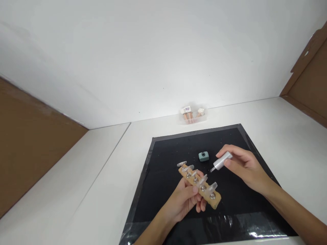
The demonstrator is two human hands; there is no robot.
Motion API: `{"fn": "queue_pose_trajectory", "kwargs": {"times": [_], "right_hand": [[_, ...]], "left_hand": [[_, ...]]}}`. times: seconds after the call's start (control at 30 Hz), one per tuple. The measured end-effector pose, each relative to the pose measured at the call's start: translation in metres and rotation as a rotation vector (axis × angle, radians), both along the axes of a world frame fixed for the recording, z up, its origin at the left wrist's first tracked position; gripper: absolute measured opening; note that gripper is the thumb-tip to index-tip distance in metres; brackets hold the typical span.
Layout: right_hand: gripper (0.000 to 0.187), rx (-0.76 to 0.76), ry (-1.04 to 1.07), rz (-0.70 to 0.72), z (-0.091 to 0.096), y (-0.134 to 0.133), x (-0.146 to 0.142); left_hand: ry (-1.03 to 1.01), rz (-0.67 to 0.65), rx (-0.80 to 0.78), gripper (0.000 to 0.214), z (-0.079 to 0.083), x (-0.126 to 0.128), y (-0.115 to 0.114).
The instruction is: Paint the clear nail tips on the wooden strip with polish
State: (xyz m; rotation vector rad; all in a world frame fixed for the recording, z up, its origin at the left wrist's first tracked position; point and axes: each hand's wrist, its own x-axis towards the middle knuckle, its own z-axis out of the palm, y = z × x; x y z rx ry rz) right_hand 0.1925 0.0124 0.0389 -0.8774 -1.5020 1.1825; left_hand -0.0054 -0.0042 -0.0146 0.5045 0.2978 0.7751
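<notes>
While our left hand point(182, 199) pinches the wooden strip point(192, 178) above the black mat point(163, 177), its five clear nail tips point(212, 187) are all mounted, none showing colour; whether any is already coated, we cannot tell. Farther right, the teal bottle point(203, 156) stands uncapped on the mat, and our right hand point(246, 168) pinches a silver cap point(221, 161), its brush point(211, 169) pointing toward the tips.

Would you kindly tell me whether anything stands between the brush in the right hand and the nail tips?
Nothing visible does: the brush in the right hand points toward the nail tips, and the bottle stands beyond, off that line.
</notes>
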Motion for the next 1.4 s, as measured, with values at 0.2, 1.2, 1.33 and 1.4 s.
{"fn": "queue_pose_trajectory", "kwargs": {"times": [0.2, 1.2, 1.33, 1.4], "right_hand": [[0.018, 0.069, 0.045, 0.098, 0.0036, 0.0002, -0.0017], [0.007, 0.182, -0.097, 0.099, 0.0032, 0.0022, -0.0004], [0.009, 0.178, -0.1, 0.07, 0.0042, 0.0029, 0.0001], [0.012, 0.174, -0.091, 0.045, 0.0046, 0.0034, 0.0001]], "left_hand": [[0.012, -0.023, -0.012, 0.02, 0.001, 0.0007, 0.0034], [0.029, -0.055, 0.009, 0.021, -0.0001, -0.0007, 0.0041], [0.054, -0.061, 0.022, 0.024, -0.0021, -0.0036, 0.0031], [0.074, -0.059, 0.028, 0.025, -0.0037, -0.0054, 0.0025]]}}
